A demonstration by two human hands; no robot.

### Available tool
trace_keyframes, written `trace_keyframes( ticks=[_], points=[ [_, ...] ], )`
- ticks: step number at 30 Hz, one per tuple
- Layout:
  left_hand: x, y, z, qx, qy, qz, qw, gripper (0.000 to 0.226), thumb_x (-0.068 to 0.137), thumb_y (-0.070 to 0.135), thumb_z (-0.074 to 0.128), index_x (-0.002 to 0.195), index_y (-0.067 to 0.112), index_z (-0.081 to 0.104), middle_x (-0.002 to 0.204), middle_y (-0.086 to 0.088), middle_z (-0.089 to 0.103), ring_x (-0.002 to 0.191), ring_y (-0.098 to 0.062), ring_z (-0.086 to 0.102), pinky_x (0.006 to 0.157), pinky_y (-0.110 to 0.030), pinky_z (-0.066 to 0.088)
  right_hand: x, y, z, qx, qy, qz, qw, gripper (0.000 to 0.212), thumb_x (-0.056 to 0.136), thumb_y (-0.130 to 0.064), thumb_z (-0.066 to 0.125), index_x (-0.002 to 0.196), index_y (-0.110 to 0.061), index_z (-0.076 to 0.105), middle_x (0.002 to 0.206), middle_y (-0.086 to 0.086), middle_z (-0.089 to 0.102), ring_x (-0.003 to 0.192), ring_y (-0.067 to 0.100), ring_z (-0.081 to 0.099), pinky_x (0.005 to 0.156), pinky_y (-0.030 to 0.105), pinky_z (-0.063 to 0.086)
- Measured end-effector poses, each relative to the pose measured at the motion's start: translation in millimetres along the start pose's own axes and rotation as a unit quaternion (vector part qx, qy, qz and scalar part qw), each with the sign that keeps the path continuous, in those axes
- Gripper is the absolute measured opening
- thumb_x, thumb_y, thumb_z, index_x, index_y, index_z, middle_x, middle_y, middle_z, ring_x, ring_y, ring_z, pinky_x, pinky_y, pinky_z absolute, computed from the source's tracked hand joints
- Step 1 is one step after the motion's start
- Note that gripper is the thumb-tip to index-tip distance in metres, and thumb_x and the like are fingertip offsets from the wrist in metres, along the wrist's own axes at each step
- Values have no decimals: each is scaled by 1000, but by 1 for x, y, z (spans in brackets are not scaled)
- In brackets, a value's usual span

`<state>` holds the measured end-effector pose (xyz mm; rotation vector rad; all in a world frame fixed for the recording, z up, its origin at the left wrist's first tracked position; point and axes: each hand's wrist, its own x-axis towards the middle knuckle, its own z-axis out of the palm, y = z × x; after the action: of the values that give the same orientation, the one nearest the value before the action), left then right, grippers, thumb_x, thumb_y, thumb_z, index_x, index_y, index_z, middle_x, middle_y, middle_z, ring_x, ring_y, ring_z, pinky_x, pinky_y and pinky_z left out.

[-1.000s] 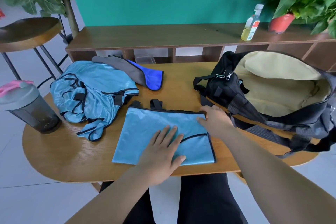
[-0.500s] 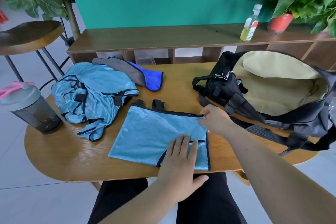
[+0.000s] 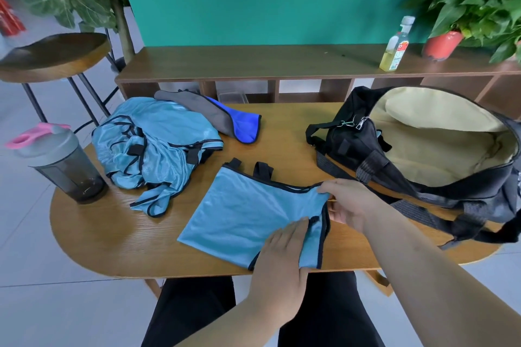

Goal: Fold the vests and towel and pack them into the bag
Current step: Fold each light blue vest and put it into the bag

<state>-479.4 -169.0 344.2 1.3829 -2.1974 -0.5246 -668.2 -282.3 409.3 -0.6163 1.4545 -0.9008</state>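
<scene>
A: Landmark is the folded vest [image 3: 248,214], a flat light-blue rectangle with black trim, lying on the table [image 3: 112,234] at its near edge. Two black strap ends stick out past its far edge.

B: Hands on it?

A: Both. Left hand [image 3: 282,267] lies flat on the vest's near right part, fingers straight and held together, pressing the cloth down. Right hand [image 3: 352,203] is at the vest's far right corner, thumb over the fabric and fingers curled under the edge, pinching it; the corner is lifted a little off the table.

B: The bag?

A: Bag [image 3: 346,146], black, to the right of the folded vest and just beyond the right hand. It gapes wide open and shows a beige lining. Can't tell whether anything lies inside.

B: Other task items?

A: Unfolded vests [image 3: 158,146], same blue, in a crumpled heap to the far left of the folded vest. Towel [image 3: 222,121], grey and bright blue, beyond the folded vest, touching the heap's far side.

B: Anything else?

A: Shaker bottle [image 3: 67,172], grey lid with pink tab, well left of the folded vest, past the heap. Wooden shelf [image 3: 253,62] behind it all, an oil bottle [image 3: 393,48] standing on top.
</scene>
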Motion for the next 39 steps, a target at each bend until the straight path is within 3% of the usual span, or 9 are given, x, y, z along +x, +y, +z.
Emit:
trace_keyframes(
  ticks=[6,15,20,23,27,32,35,37,39],
  points=[
    [-2,17,-43,-347,100,-90,928,57,111,8,42,160,36,36,155,28,47,147,4,38,123,-21,29,-8,-29,52,-29,22,-58,998,11,95,-10,71,106,-7,72,92,12,71,73,23,64,53,30,52],
    [-4,-6,-84,-529,223,-285,768,41,110,12,49,134,42,62,121,36,68,123,7,61,97,-20,51,4,-40,174,-54,26,-104,993,19,86,-9,74,104,-12,68,87,12,68,69,25,63,60,33,61],
    [-4,-45,-100,-654,214,-382,618,25,110,27,53,125,34,72,123,0,76,115,-22,72,104,-48,54,17,-21,214,-93,10,-104,990,25,94,-19,71,118,-15,64,102,9,72,76,20,73,66,39,67],
    [-9,-72,-100,-667,218,-429,568,22,109,22,57,127,16,67,121,-10,76,101,-22,77,85,-35,63,13,1,213,-123,11,-136,983,23,101,-18,58,124,-18,61,99,2,74,87,19,77,78,36,66],
    [-11,-86,-102,-746,206,-407,485,28,108,17,58,134,10,64,128,-16,73,118,-38,71,110,-58,49,-4,25,185,-158,107,-316,929,25,104,-12,49,108,-29,67,96,-12,75,91,3,72,80,29,60],
    [-11,-89,-98,-756,194,-372,502,31,104,15,64,134,11,65,131,-18,71,120,-40,69,112,-62,47,-2,55,158,-403,66,-405,818,29,105,-16,56,128,-28,68,128,-19,65,110,-6,61,95,16,51],
    [-9,-87,-104,-746,208,-379,507,30,106,12,59,135,16,64,124,-14,75,115,-36,72,109,-57,51,6,69,155,-520,17,-413,747,39,106,-29,56,145,-26,59,154,-14,49,144,4,43,118,27,41],
    [-5,-89,-110,-710,230,-382,546,29,104,14,62,133,20,63,121,-10,77,111,-29,75,105,-51,54,10,76,158,-568,-4,-407,715,49,108,-39,51,155,-24,49,166,-12,34,157,8,21,128,34,26],
    [-5,-96,-118,-602,252,-405,640,37,102,24,66,137,29,59,126,-2,74,113,-21,73,104,-45,55,12,82,161,-607,-16,-398,688,55,110,-47,42,161,-26,38,172,-11,20,161,9,4,132,35,12]
  ],
)
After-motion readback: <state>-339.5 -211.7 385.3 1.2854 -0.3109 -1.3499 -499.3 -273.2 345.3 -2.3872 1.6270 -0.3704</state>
